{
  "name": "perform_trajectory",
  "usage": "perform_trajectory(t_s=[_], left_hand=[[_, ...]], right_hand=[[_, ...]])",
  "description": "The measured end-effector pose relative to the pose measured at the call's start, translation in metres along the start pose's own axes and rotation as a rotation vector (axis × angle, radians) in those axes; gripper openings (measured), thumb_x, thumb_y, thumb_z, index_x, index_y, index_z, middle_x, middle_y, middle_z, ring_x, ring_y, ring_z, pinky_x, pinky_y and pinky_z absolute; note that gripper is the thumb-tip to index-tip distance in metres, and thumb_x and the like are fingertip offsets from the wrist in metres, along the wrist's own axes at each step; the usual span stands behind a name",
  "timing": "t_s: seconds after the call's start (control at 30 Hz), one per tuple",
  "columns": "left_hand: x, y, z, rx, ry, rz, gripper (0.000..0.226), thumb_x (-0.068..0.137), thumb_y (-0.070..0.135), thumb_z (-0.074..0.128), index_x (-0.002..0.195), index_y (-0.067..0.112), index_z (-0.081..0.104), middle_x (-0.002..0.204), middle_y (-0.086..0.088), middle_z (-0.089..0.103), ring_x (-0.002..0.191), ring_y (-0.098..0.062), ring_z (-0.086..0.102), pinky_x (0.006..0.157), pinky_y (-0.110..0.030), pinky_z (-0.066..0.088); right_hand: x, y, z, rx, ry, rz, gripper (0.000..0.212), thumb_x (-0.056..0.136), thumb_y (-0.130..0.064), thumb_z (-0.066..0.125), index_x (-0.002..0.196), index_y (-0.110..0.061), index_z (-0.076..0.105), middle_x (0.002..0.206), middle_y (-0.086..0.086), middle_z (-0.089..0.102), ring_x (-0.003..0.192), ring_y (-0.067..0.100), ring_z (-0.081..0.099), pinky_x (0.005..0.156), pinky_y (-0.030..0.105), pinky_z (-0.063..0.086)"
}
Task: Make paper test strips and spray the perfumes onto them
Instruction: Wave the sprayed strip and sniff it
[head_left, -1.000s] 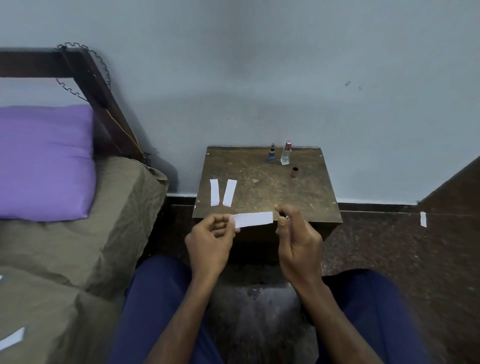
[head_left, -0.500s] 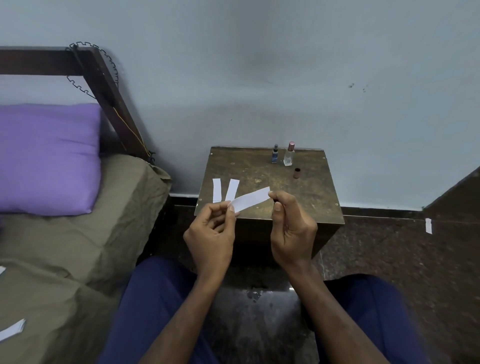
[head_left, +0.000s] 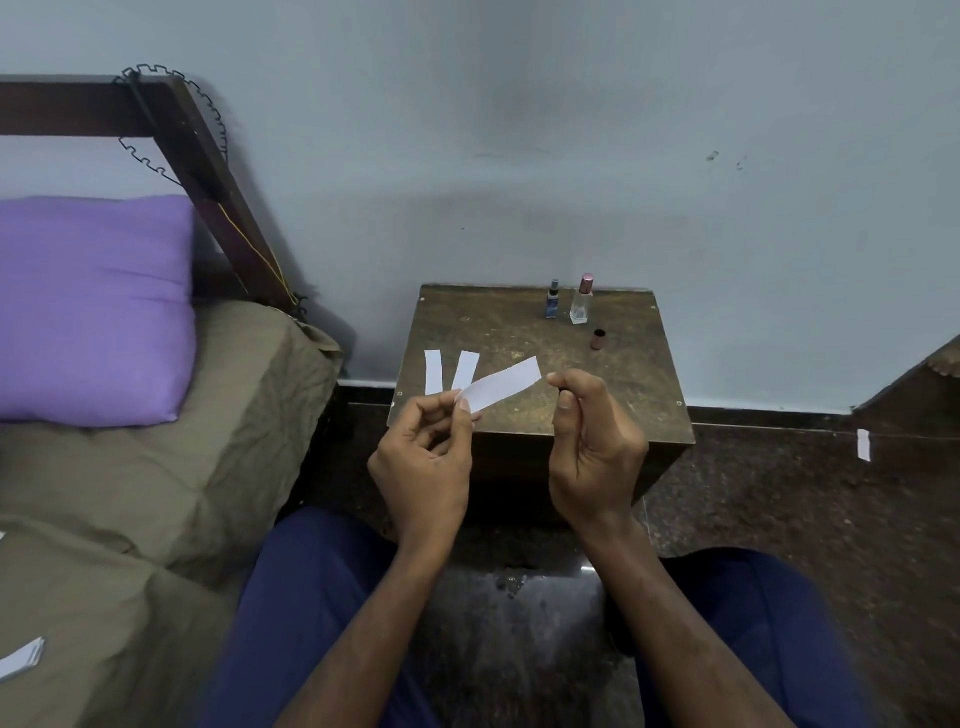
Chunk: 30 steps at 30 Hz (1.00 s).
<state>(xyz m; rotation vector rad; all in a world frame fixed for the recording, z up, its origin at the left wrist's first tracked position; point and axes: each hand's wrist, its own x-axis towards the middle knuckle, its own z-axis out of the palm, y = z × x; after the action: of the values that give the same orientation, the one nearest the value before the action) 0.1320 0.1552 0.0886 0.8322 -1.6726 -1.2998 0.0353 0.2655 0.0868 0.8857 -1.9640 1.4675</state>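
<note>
My left hand (head_left: 423, 457) pinches the near end of a white paper strip (head_left: 501, 387), which slants up to the right over the front of the small wooden table (head_left: 613, 410). My right hand (head_left: 597, 447) is curled shut just right of the strip's far end, around a small bottle that is almost wholly hidden in the fist. Two more white strips (head_left: 444, 370) lie on the table's left side. A blue perfume bottle (head_left: 552, 300) and a clear bottle with a pink cap (head_left: 582, 302) stand at the back. A loose brown cap (head_left: 598, 340) stands in front of them.
A bed with an olive sheet (head_left: 156, 467) and a purple pillow (head_left: 88, 306) fills the left. Cut paper (head_left: 21, 657) lies on the sheet near me. One paper scrap (head_left: 863, 445) lies on the dark floor at the right. A wall stands behind the table.
The strip has tilted from level to slanting up and right, and both hands have risen a little toward the table. My right hand has shifted slightly off the strip's end.
</note>
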Motion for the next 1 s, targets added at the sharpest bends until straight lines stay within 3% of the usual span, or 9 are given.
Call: perform_trajectory(t_s=[0.1,0.2,0.33,0.47,0.6,0.8,1.0], left_hand=[[0.000,0.001,-0.001,0.012,0.006,0.011,0.008,0.098,0.018,0.076,0.105,0.013,0.076,0.098,0.006,0.081,0.091,-0.004,0.080,0.075,-0.023,0.065],[0.001,0.002,-0.001,0.019,0.014,0.016,0.009,0.098,0.018,0.077,0.105,0.013,0.077,0.097,0.005,0.081,0.090,-0.003,0.080,0.075,-0.021,0.064],[0.000,0.002,-0.002,0.006,0.005,0.007,0.010,0.098,0.019,0.076,0.106,0.012,0.076,0.098,0.003,0.082,0.090,-0.005,0.080,0.076,-0.023,0.065],[-0.001,0.003,-0.002,0.006,-0.008,-0.002,0.009,0.098,0.018,0.076,0.106,0.013,0.076,0.099,0.004,0.081,0.092,-0.006,0.080,0.078,-0.024,0.065],[-0.001,0.004,-0.002,0.007,-0.015,-0.004,0.009,0.099,0.018,0.076,0.107,0.014,0.076,0.101,0.005,0.081,0.093,-0.005,0.080,0.078,-0.026,0.066],[-0.002,0.003,-0.003,0.011,-0.017,-0.010,0.009,0.099,0.018,0.077,0.106,0.014,0.076,0.099,0.004,0.081,0.092,-0.006,0.080,0.078,-0.028,0.066],[-0.002,0.002,-0.002,0.009,-0.023,0.001,0.009,0.099,0.018,0.076,0.106,0.013,0.076,0.098,0.004,0.081,0.091,-0.006,0.080,0.077,-0.028,0.067]], right_hand=[[-0.001,0.001,-0.002,0.033,0.047,-0.031,0.022,0.111,-0.018,0.046,0.123,-0.011,0.063,0.090,0.003,0.069,0.069,0.010,0.058,0.064,0.019,0.044],[-0.002,0.005,-0.005,0.016,0.078,-0.035,0.027,0.113,-0.027,0.041,0.128,-0.014,0.061,0.088,0.008,0.070,0.065,0.017,0.062,0.061,0.023,0.048],[0.002,0.009,-0.008,-0.018,0.085,-0.015,0.028,0.113,-0.023,0.042,0.121,-0.009,0.065,0.088,0.004,0.069,0.068,0.008,0.058,0.066,0.013,0.043],[0.004,0.010,-0.010,-0.017,0.027,0.021,0.024,0.108,-0.010,0.047,0.108,-0.001,0.070,0.077,-0.007,0.054,0.062,0.003,0.045,0.064,0.012,0.035],[0.005,0.008,-0.010,0.034,0.099,0.043,0.030,0.113,-0.024,0.041,0.117,-0.007,0.065,0.090,-0.008,0.059,0.074,-0.010,0.051,0.072,0.007,0.037],[0.004,0.012,-0.014,0.058,0.118,0.000,0.031,0.115,-0.034,0.037,0.126,-0.015,0.059,0.099,0.007,0.072,0.075,0.017,0.069,0.073,0.014,0.046],[0.005,0.011,-0.016,0.028,0.086,-0.038,0.031,0.114,-0.029,0.039,0.120,-0.010,0.063,0.090,0.009,0.071,0.074,0.009,0.063,0.075,0.009,0.043]])
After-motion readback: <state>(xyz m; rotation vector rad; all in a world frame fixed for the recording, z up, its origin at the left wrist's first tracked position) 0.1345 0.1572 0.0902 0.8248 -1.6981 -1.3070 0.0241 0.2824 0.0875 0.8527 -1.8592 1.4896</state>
